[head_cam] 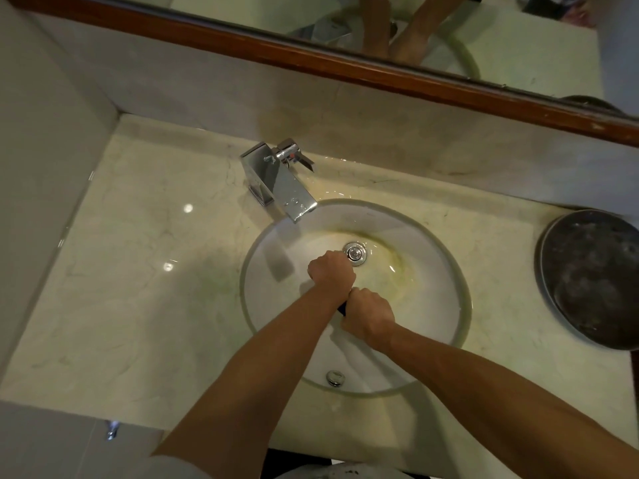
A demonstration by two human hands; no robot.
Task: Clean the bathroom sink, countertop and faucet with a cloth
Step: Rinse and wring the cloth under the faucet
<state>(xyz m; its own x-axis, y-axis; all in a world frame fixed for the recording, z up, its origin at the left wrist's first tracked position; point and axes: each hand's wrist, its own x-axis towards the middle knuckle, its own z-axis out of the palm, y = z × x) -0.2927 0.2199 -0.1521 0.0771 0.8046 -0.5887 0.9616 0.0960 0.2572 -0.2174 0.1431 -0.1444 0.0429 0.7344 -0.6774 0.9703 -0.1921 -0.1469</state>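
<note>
Your two hands, left and right, both fisted around one dark cloth, sit inside one sink. One drain just beyond; one faucet farther; one pan right, on the counter.

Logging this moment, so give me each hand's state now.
Left hand: closed fist over the white round basin.
Right hand: closed on a dark object, mostly hidden.

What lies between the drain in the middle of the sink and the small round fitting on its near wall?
In the head view, both fists, left hand and right hand, lie between drain and fitting.
</note>
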